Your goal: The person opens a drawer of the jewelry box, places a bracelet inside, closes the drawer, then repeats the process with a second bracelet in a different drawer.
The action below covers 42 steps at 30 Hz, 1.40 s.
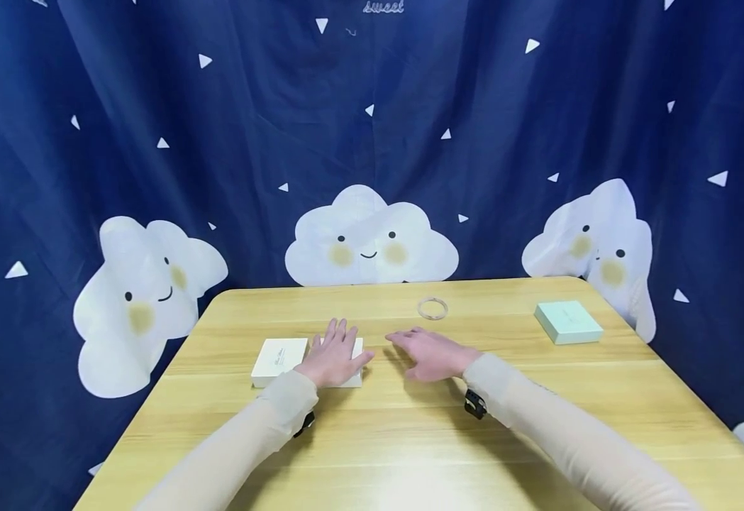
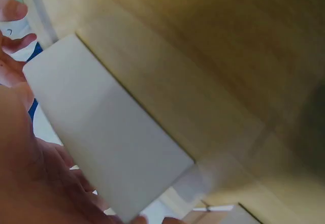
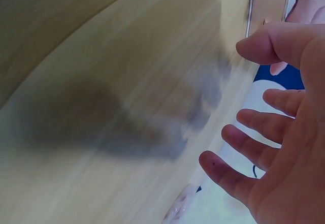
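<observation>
My left hand [image 1: 333, 358] lies over a white box [image 1: 357, 351] with its fingers extended and its thumb pointing out to the right. In the left wrist view, one broad pale face of that box [image 2: 106, 127] fills the middle, with the palm and fingers along its far side. Beside it on the left is another white box [image 1: 280, 358] with small print on top. My right hand [image 1: 432, 353] hovers low over the table, palm down, its fingers apart and holding nothing. Just beyond it lies a thin pale pink bangle [image 1: 432, 308], also partly visible in the right wrist view.
A mint-green box [image 1: 568, 322] sits toward the back right of the wooden table [image 1: 410, 440]. Behind the table's far edge hangs a dark blue curtain [image 1: 372, 156] with white clouds and triangles. Both wrists carry dark straps.
</observation>
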Each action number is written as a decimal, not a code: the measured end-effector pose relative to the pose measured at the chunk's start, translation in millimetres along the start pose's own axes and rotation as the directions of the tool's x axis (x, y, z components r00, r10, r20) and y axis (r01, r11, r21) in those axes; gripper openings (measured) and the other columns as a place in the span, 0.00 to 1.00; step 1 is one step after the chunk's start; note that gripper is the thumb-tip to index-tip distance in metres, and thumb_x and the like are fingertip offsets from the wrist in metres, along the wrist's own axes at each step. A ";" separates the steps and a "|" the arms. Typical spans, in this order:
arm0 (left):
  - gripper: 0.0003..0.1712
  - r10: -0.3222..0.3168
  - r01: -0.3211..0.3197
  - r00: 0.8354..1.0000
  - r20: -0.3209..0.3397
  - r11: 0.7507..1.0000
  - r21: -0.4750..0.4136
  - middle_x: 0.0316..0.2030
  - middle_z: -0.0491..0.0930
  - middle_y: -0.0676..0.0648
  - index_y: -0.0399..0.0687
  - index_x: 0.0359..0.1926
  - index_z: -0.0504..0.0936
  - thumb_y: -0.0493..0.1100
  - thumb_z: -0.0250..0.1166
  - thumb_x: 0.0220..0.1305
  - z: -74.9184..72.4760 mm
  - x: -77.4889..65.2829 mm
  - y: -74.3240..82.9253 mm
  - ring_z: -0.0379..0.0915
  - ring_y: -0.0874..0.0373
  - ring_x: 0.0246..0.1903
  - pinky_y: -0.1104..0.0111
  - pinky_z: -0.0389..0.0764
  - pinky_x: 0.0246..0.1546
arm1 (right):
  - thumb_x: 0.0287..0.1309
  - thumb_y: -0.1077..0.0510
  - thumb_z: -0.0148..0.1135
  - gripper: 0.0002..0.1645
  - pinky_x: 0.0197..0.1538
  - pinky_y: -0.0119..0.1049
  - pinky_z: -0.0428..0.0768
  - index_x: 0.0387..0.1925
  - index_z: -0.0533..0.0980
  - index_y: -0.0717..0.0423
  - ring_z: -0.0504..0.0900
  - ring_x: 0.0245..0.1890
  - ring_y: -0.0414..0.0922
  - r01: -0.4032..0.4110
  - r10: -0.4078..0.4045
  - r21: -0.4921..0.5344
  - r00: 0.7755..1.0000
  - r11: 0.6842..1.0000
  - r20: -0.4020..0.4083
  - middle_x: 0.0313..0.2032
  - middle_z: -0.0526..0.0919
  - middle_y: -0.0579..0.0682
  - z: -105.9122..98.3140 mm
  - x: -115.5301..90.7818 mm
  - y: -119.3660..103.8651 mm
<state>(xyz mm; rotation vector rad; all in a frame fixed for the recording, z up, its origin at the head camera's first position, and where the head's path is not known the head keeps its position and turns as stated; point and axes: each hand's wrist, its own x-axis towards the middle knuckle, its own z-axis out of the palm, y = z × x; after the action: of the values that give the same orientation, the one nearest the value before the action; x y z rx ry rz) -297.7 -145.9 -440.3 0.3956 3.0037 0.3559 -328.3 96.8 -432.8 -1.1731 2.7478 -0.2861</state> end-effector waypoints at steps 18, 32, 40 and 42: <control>0.48 -0.040 0.039 0.998 -0.043 0.999 -0.011 0.80 0.42 0.37 0.44 0.79 0.52 0.72 0.40 0.74 25.9 11.4 -5.3 0.29 0.42 0.80 0.31 0.33 0.71 | 0.56 0.55 0.70 0.48 0.72 0.52 0.67 0.76 0.61 0.52 0.66 0.72 0.57 -0.067 0.067 0.015 0.998 0.998 -0.004 0.73 0.68 0.52 -8.7 -21.3 16.2; 0.50 -0.061 0.062 0.998 -0.033 0.998 0.024 0.80 0.41 0.40 0.51 0.81 0.48 0.76 0.37 0.71 34.2 18.5 -9.4 0.29 0.41 0.80 0.28 0.30 0.68 | 0.54 0.58 0.71 0.47 0.70 0.56 0.68 0.74 0.63 0.57 0.68 0.70 0.61 -0.054 0.053 -0.018 0.998 0.998 -0.043 0.71 0.69 0.59 -31.1 -41.2 38.3; 0.49 -0.070 0.071 0.997 -0.011 0.997 0.035 0.81 0.41 0.41 0.53 0.81 0.47 0.77 0.36 0.71 30.6 18.5 -8.2 0.27 0.42 0.80 0.28 0.31 0.69 | 0.55 0.59 0.71 0.46 0.68 0.58 0.69 0.74 0.64 0.55 0.68 0.69 0.63 -0.080 0.080 -0.011 0.995 0.997 -0.055 0.70 0.71 0.59 -45.4 -57.1 51.5; 0.50 -0.069 0.069 0.998 -0.009 0.997 0.036 0.81 0.41 0.41 0.54 0.81 0.47 0.77 0.36 0.71 30.7 19.3 -7.8 0.27 0.42 0.80 0.28 0.31 0.68 | 0.54 0.59 0.72 0.46 0.67 0.58 0.71 0.74 0.65 0.54 0.69 0.69 0.62 -0.092 0.092 -0.013 0.994 0.996 -0.055 0.69 0.72 0.58 -48.9 -61.8 55.5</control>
<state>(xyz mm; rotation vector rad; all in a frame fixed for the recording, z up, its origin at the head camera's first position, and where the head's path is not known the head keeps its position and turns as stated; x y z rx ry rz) -314.4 -141.4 -473.1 0.2937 3.0257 0.2986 -334.5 185.1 -394.6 -1.0535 2.8462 -0.2910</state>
